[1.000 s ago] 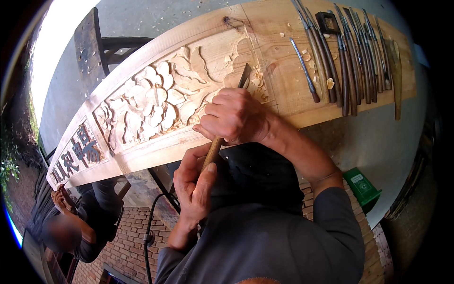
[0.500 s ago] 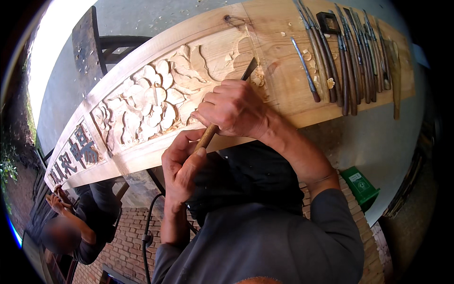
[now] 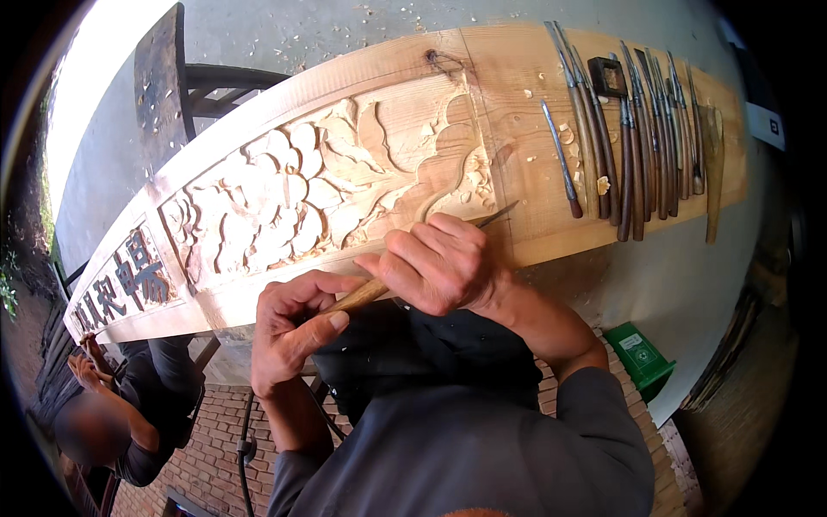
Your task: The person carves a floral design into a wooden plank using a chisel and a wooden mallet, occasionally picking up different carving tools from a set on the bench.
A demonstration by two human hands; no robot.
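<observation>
A wood-carving chisel [image 3: 360,297] with a pale wooden handle is held in both hands, slanting up to the right. My right hand [image 3: 441,263] wraps round its front part, above the near edge of the carved wooden board [image 3: 508,129]. Beyond my knuckles its dark blade points right, close to the board's surface near the end of the carved panel. My left hand [image 3: 297,323] grips the rear of the handle, just off the board's near edge. Relief flowers and leaves [image 3: 289,185] stand out in the panel left of my right hand, and wood shavings [image 3: 474,177] lie beyond it.
Several chisels [image 3: 637,155] lie in a row on the board's right, beside a small dark square box [image 3: 607,77]. A green bin [image 3: 639,358] stands below right. Another person [image 3: 159,388] works at the board's far left end. A dark wooden bench [image 3: 164,86] stands behind.
Both hands have drawn the chisel toward me, and its blade has swung from pointing away to pointing right. The blade has left the panel's upper right area. The view has shifted slightly.
</observation>
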